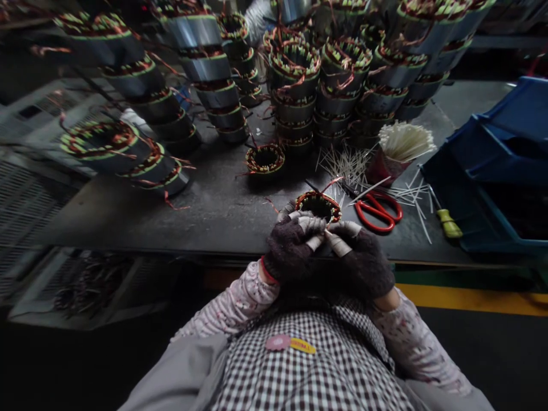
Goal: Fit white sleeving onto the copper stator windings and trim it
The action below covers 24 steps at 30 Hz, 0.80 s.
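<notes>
A wound stator (317, 200) with copper coils and pale slot liners rests near the table's front edge. My left hand (293, 242), in a dark glove with taped fingertips, is closed over its near left rim. My right hand (362, 251), gloved and taped the same way, pinches at the near right rim, where a short bit of copper wire shows at the fingertips. The fingers of both hands nearly meet there and cover the stator's near side. A dark lead and a copper lead stick out from its far side.
Red-handled scissors (379, 211) lie right of the stator, by loose white ties (349, 168) and a cup (385, 165) full of them. A yellow-green-handled screwdriver (448, 222) lies beside blue bins (492, 200). Another stator (264, 158) sits beyond, before tall stator stacks (295, 103); a leaning stack (124, 151) stands left.
</notes>
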Each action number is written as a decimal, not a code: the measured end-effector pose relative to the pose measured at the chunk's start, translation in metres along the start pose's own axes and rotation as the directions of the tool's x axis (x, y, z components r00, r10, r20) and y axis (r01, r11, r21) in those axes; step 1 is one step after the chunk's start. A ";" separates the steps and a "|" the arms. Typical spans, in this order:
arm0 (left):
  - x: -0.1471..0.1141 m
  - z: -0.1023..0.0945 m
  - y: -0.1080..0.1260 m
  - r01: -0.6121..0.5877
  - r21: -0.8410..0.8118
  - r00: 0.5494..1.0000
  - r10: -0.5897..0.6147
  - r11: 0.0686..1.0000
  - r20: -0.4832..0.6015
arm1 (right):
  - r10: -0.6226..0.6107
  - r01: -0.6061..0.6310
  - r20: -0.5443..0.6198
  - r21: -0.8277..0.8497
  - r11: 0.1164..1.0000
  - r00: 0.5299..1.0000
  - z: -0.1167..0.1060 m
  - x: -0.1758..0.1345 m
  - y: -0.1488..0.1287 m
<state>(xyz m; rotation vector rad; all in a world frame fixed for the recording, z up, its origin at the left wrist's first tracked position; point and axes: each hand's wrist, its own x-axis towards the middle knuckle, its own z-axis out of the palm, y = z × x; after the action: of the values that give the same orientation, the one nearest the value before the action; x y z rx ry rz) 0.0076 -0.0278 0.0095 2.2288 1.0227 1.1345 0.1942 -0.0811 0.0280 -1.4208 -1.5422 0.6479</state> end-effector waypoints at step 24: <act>0.010 -0.009 0.002 -0.175 0.110 0.984 0.176 0.978 0.000 | -0.013 0.104 -0.230 0.387 0.916 0.973 0.040 0.047 -0.033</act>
<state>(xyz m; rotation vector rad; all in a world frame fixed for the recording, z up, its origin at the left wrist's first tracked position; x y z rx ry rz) 0.0055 -0.0207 0.0211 2.4434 0.9269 1.1888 0.1473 -0.0350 0.0511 -1.0921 -1.1901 0.6938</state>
